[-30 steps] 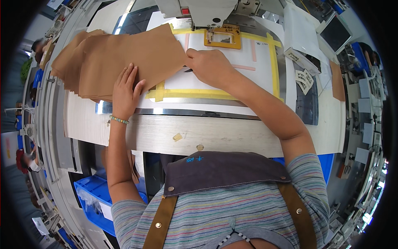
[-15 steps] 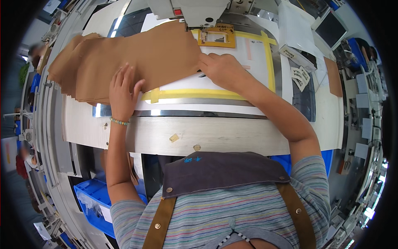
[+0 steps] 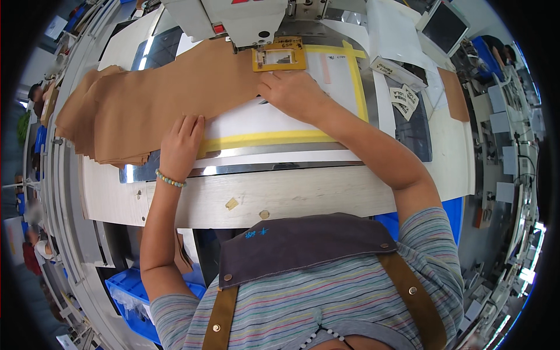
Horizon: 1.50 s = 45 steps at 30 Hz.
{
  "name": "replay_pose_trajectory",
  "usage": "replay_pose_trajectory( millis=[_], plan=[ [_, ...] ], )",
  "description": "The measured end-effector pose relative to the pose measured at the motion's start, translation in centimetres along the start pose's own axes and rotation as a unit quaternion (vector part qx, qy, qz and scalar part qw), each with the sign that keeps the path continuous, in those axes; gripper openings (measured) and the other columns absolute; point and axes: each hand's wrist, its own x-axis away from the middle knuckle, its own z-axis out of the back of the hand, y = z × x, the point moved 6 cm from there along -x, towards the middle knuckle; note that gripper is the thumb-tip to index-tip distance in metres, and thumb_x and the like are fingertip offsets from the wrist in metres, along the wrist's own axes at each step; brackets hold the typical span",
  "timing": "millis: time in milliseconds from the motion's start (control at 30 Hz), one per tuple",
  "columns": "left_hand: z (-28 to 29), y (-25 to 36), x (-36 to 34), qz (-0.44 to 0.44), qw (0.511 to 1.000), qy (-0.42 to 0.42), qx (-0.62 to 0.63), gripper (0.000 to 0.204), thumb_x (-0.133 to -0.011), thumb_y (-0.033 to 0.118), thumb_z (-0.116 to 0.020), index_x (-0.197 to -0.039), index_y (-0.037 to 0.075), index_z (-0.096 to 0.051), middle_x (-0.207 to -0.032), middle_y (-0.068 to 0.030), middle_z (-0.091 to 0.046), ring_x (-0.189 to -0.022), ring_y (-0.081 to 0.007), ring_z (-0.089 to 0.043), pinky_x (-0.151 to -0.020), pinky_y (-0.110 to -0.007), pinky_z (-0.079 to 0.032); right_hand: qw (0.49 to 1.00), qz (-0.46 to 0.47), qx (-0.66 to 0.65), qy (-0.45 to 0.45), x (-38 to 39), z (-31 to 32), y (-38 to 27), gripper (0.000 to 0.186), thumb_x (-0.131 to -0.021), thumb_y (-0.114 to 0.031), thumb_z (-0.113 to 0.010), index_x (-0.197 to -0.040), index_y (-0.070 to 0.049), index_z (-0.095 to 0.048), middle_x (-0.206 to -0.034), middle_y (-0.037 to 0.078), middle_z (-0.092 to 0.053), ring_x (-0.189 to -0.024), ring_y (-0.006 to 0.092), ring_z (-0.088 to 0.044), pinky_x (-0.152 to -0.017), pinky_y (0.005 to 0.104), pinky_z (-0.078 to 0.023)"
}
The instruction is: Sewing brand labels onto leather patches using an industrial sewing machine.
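A large brown fabric piece (image 3: 169, 81) reaches from the left of the worktable to under the machine head. More brown pieces are stacked (image 3: 79, 119) beneath its left end. My right hand (image 3: 293, 98) pinches the piece's right edge, just below a yellow frame (image 3: 300, 57) under the machine head. My left hand (image 3: 182, 144) is closed at the near edge, fingers together on the fabric, thumb side toward the right. Under the fabric lies a white sheet (image 3: 291, 119) bordered with yellow tape (image 3: 274, 138).
A sewing machine head (image 3: 248, 26) overhangs the work. To the right are a white box (image 3: 396, 73), printed white labels (image 3: 403, 104), a brown piece (image 3: 453, 93) and a monitor (image 3: 444, 28). A blue bin (image 3: 131, 297) stands below at the left.
My left hand went from spread flat on the fabric to closed at its near edge. Fabric and right hand now lie closer below the yellow frame. The whole view has shifted slightly.
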Motion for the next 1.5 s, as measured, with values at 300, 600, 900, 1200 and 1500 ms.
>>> replay_pose_trajectory(
  millis=[300, 600, 900, 1200, 1500],
  plan=[
    [-4.2, 1.8, -8.5, -0.113, 0.992, 0.044, 0.032, 0.032, -0.085, 0.005, -0.067, -0.117, 0.001, -0.071, -0.109, -0.0084, -0.067, -0.098, -0.0248, -0.067, -0.085, -0.037, -0.058, 0.988, -0.061, 0.088, -0.113, 6.2, 2.5, 5.6, 0.011, -0.078, -0.007, -0.071, -0.088, -0.008, -0.067, -0.102, 0.002, -0.062, -0.088, 0.0178, -0.068, -0.065, 0.0326, -0.059],
    [-3.6, 2.8, -8.2, -0.116, 0.991, 0.024, 0.065, 0.035, -0.086, 0.005, -0.065, -0.12, 0.002, -0.071, -0.107, -0.0075, -0.066, -0.099, -0.0242, -0.066, -0.086, -0.037, -0.058, 0.985, -0.075, 0.096, -0.124, 9.5, 2.9, 5.8, 0.02, -0.078, -0.005, -0.071, -0.098, -0.003, -0.072, -0.113, 0.003, -0.067, -0.092, 0.0181, -0.069, -0.067, 0.0297, -0.061],
    [-2.1, 3.1, -6.1, -0.002, 0.991, -0.008, 0.133, 0.045, -0.097, 0.01, -0.065, -0.142, 0.007, -0.063, -0.147, -0.0077, -0.063, -0.143, -0.0328, -0.051, -0.116, -0.045, -0.045, 0.979, -0.166, -0.02, -0.117, 11.9, 4.6, 4.4, 0.05, -0.092, -0.005, -0.066, -0.142, -0.004, -0.062, -0.156, 0.007, -0.054, -0.142, 0.0278, -0.05, -0.117, 0.0467, -0.042],
    [-3.3, 2.8, -5.4, 0.028, 0.981, -0.053, 0.185, 0.051, -0.102, 0.012, -0.062, -0.152, 0.011, -0.057, -0.156, -0.0048, -0.059, -0.149, -0.0341, -0.045, -0.123, -0.047, -0.038, 0.969, -0.17, -0.074, -0.166, 12.6, 3.7, 4.2, 0.055, -0.097, -0.012, -0.064, -0.152, -0.011, -0.054, -0.163, 0.004, -0.048, -0.154, 0.0247, -0.038, -0.127, 0.0482, -0.031],
    [-3.4, 2.5, -5.0, 0.03, 0.98, -0.056, 0.189, 0.049, -0.102, 0.01, -0.062, -0.15, 0.011, -0.058, -0.156, -0.0046, -0.059, -0.147, -0.0337, -0.049, -0.123, -0.047, -0.039, 0.971, -0.171, -0.124, -0.112, 12.5, 4.2, 3.8, 0.049, -0.095, -0.009, -0.066, -0.144, -0.008, -0.061, -0.156, 0.006, -0.057, -0.147, 0.0263, -0.048, -0.122, 0.0466, -0.038]
  ],
)
